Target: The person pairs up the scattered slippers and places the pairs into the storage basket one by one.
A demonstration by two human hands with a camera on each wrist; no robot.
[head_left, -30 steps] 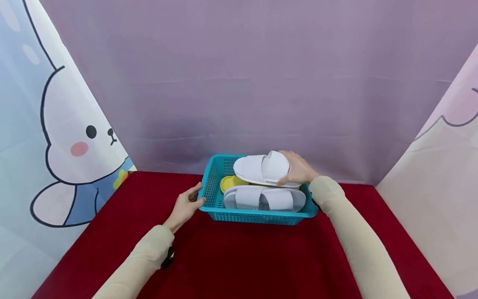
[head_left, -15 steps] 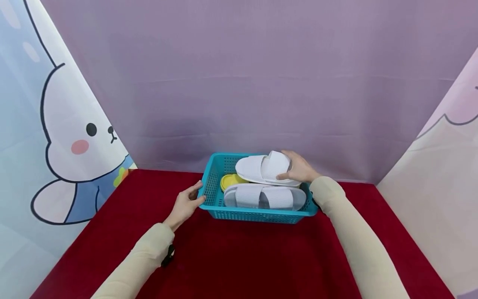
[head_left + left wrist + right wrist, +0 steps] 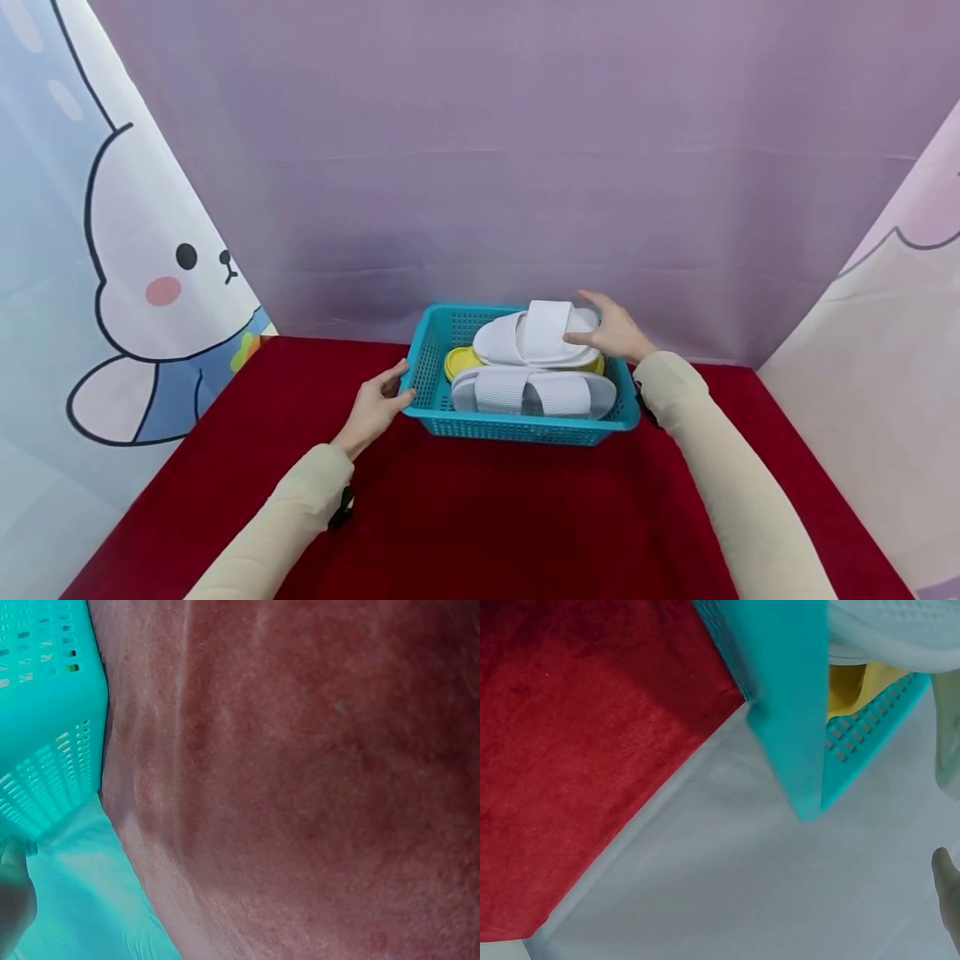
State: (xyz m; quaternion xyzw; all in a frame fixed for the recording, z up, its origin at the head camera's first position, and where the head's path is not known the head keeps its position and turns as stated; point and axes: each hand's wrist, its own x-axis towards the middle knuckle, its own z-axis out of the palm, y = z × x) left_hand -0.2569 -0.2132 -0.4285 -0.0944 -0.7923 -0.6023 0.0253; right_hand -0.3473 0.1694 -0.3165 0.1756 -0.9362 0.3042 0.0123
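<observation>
A teal plastic basket with perforated walls holds two white slide slippers. The front slipper lies lengthwise along the near wall. Behind it, the other slipper rests on yellow footwear, which is mostly hidden; a yellow strap shows in the right wrist view. My left hand grips the basket's left end, thumb at the near corner. My right hand is spread beside the right end of the rear slipper, holding nothing, with its thumb close over the strap.
Red cloth covers the table. A purple curtain hangs close behind the basket. Printed sheets stand at both sides, the left one with a cartoon rabbit.
My right hand has let go of the rear slipper and drawn slightly up and right, its fingers spreading. The slipper's right end is uncovered. My left hand keeps its place on the basket.
</observation>
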